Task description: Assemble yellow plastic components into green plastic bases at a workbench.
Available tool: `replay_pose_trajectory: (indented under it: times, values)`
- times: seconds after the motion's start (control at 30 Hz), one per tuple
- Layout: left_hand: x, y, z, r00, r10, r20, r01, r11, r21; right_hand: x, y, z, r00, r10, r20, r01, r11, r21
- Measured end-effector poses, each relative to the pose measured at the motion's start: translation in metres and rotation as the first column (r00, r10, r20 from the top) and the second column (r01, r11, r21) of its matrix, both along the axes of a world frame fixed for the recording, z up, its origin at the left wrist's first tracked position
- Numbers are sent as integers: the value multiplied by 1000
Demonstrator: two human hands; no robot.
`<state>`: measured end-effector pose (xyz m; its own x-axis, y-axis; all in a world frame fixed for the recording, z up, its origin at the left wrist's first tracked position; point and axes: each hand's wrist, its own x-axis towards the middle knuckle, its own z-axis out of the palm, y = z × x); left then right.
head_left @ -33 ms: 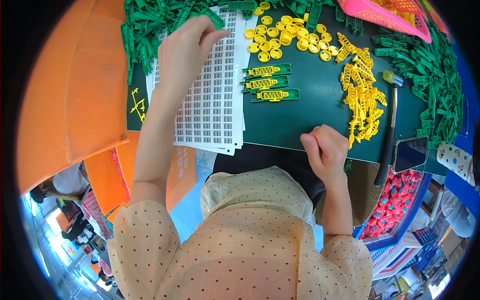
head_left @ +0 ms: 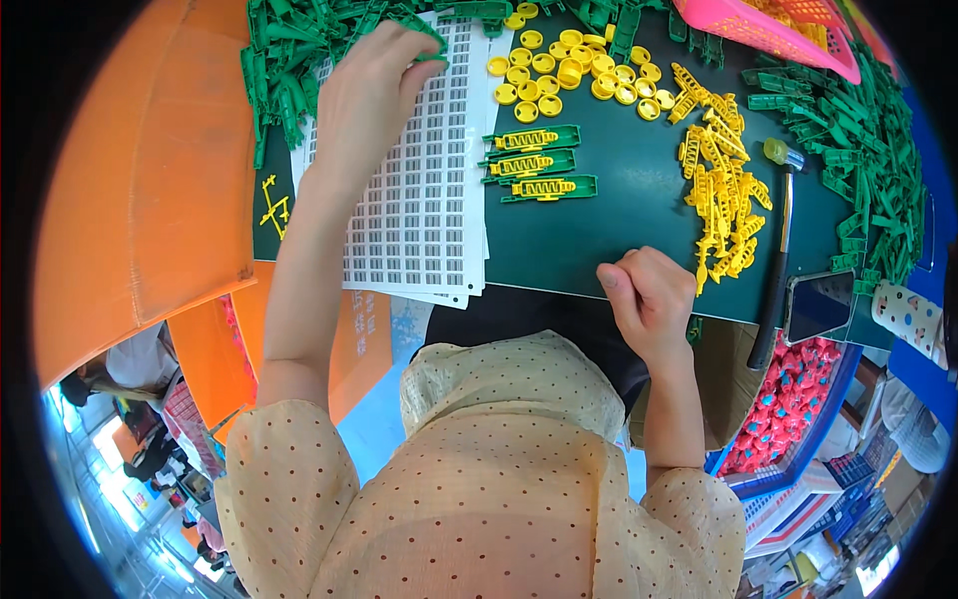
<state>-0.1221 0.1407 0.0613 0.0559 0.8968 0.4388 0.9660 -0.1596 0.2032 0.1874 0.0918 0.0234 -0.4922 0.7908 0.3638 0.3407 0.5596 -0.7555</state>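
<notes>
My left hand [head_left: 364,95] reaches to the far left of the dark green table [head_left: 619,230]. Its fingertips pinch a green plastic piece [head_left: 431,42] at the edge of a heap of green parts [head_left: 289,50]. Under that hand lies a stack of white sheets of small labels [head_left: 419,210]. My right hand [head_left: 649,295] rests as a closed fist at the table's near edge, beside a pile of yellow spring-shaped parts [head_left: 723,185]; nothing shows in it. Three green pieces fitted with yellow parts [head_left: 534,165] lie in a row mid-table. Yellow round caps [head_left: 569,70] are scattered behind them.
A hammer [head_left: 778,250] lies at the right, next to a dark phone [head_left: 813,304]. More green parts [head_left: 868,150] are heaped far right, with a pink basket [head_left: 768,30] behind. An orange board [head_left: 150,180] stands left. A bin of red parts [head_left: 788,399] sits below the table.
</notes>
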Motion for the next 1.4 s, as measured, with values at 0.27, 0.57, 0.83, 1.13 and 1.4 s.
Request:
replay_pose_trajectory:
  times: [0.27, 0.57, 0.83, 1.13, 1.4]
  values:
    - [-20, 8, -5, 953, -165, -254, 174, 985, 14, -3, -2, 0, 999, -19, -28, 18, 999, -28]
    - [71, -74, 24, 542, -141, 829, 203, 979, 33, 23, 9, 28, 909, -404, 102, 375, 900, 222]
    - [135, -97, -6, 289, 237, 928, 405, 847, -343, 30, 10, 21, 681, -573, 455, 491, 819, 296]
    - [138, -98, -14, 319, 213, 923, 316, 895, -316, 38, -3, 28, 673, -585, 452, 467, 811, 354]
    - [126, -100, -16, 111, 261, 959, 373, 884, -284, 33, -15, 23, 678, -539, 500, 398, 841, 367]
